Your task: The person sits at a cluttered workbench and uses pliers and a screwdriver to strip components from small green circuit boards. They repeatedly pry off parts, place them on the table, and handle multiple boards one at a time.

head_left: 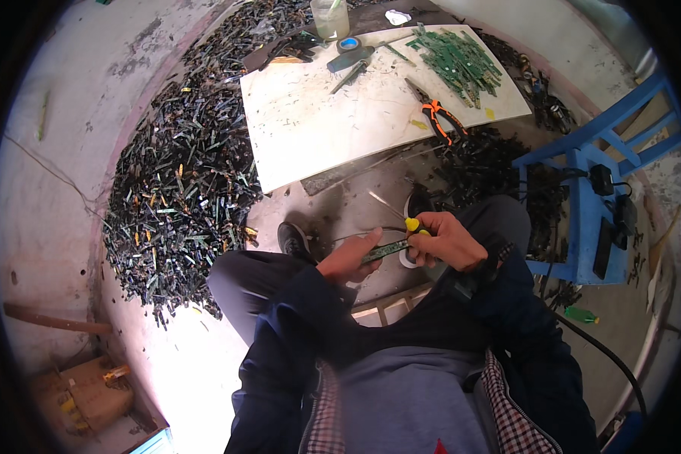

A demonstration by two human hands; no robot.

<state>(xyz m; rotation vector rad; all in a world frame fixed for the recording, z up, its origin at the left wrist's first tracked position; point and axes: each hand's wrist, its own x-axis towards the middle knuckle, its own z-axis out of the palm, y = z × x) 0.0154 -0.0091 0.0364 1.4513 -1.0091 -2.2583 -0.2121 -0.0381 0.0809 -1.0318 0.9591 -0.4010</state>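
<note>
Over my lap, my left hand (346, 259) is closed on one end of a narrow green-and-black circuit board strip (386, 251). The strip's other end meets the fingers of my right hand (455, 242). Those fingers are wrapped round a yellow-handled tool (412, 225) with a thin, pale metal shaft pointing up and left; it looks like a screwdriver, though my fingers hide part of the handle. Ahead of both hands lies a pale board (303, 136), with a pile of green circuit board strips (461, 64) and orange-and-black pliers (440, 121) on it.
A large heap of dark strips (181, 189) spreads over the floor at the left. On the board are a roll of tape (348, 45) and a grey-handled tool (349, 60); a clouded cup (331, 19) stands behind. At the right are a blue chair (575, 219) and a black cable (605, 352).
</note>
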